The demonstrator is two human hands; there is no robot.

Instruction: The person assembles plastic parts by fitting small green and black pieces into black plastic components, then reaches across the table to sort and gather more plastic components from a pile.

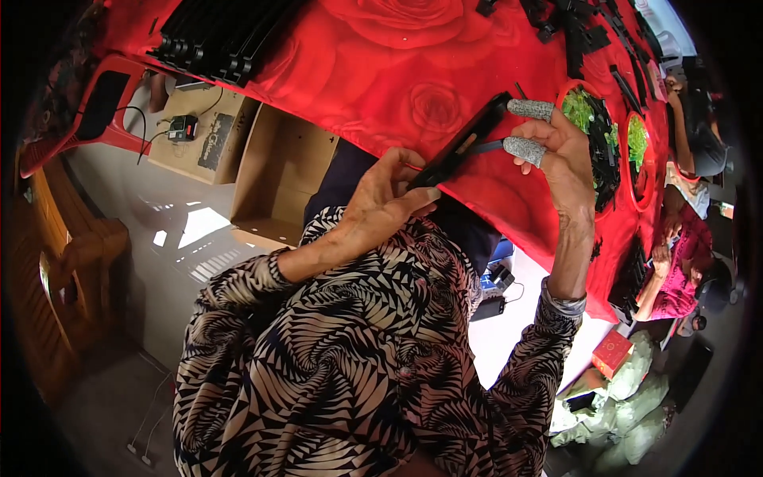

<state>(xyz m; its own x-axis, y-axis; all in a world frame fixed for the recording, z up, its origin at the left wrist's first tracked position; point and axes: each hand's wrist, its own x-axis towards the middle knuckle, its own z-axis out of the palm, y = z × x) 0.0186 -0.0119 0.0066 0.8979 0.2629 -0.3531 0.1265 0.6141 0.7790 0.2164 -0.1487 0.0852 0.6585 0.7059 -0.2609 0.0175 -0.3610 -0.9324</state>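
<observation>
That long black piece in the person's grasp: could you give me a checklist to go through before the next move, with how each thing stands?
1. Left hand holds the long black piece at its lower end: ok.
2. Right hand is close to the upper end: ok; firm contact there: cannot tell.
3. Grey finger covers sit on the right thumb and index finger: ok.
4. Left thumb covered too: not ok, it is bare.
5. Thin dark strip at the right thumb attached to the piece: cannot tell.

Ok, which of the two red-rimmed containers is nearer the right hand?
The left container, holding black pieces; the right container lies beyond it, farther from the right hand.
</observation>
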